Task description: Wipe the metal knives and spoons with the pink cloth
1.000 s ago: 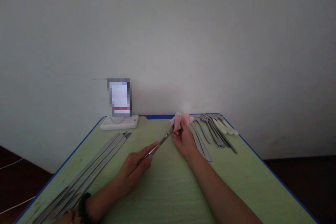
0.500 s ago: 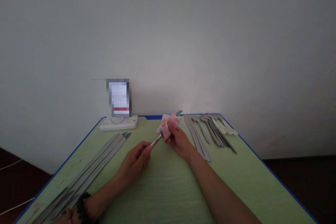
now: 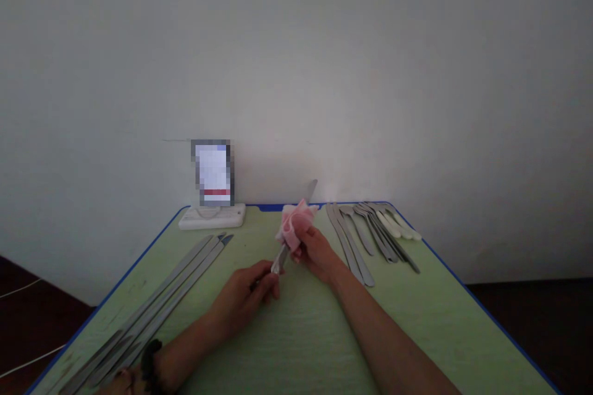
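My left hand (image 3: 248, 293) is closed around the handle end of a metal table knife (image 3: 280, 259). The knife slants up and away from me, and its blade tip (image 3: 312, 187) sticks out past a pink cloth (image 3: 294, 224). My right hand (image 3: 316, 250) is closed on that bunched cloth, which wraps round the knife's middle. Both hands hover over the middle of a light green table (image 3: 296, 333) with a blue edge.
Several long metal knives (image 3: 162, 302) lie in a row at the left. More knives, forks and white-handled pieces (image 3: 370, 231) lie at the back right. A white stand with a blurred card (image 3: 212, 213) sits at the back left, against a plain wall.
The cloth has slid from the knife's far end toward its middle, baring the blade tip. The knife has tilted steeper and my left hand has shifted slightly right.
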Motion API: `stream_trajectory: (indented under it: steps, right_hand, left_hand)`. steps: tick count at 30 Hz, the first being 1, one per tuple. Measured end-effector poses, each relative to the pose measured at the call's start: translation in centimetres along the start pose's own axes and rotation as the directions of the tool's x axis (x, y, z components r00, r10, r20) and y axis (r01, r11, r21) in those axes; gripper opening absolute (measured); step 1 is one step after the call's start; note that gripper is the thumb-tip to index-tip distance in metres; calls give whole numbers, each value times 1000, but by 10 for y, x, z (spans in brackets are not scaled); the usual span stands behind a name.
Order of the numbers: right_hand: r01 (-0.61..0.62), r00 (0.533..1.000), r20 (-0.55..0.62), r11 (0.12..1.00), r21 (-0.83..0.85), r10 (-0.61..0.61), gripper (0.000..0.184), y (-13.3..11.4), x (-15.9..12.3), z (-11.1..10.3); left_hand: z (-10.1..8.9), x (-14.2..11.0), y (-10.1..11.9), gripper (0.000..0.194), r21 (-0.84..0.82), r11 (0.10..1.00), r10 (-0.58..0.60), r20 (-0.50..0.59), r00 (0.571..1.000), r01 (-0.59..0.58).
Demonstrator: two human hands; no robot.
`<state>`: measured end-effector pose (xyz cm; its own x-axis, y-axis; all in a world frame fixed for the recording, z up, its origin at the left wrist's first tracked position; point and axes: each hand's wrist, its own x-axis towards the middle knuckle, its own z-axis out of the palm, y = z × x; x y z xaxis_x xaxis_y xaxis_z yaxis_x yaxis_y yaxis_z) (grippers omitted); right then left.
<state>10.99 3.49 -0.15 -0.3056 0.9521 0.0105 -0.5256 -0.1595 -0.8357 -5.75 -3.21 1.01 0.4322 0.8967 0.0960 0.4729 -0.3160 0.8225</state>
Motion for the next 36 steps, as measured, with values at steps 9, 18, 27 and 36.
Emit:
stream_trajectory:
  steps: [9, 18, 27, 36]
  right_hand:
    - [-33, 960, 263, 975, -221, 93, 32, 6, -4, 9]
    - [-39, 975, 189, 928, -371, 116, 29, 2, -7, 10]
    - [-24, 967, 222, 909, -416, 127, 27, -2, -9, 11]
    - [-10, 999, -44, 995, -96, 6, 38, 8, 1, 8]
  left_hand:
    - [-4, 2, -1, 42, 26, 994, -100, -128, 987, 104]
    - [0, 1, -3, 39, -12, 995, -104, -16, 994, 104]
    - [1, 2, -3, 49, 39, 989, -144, -37, 989, 145]
    - [2, 0, 1, 42, 107, 989, -102, -3, 995, 101]
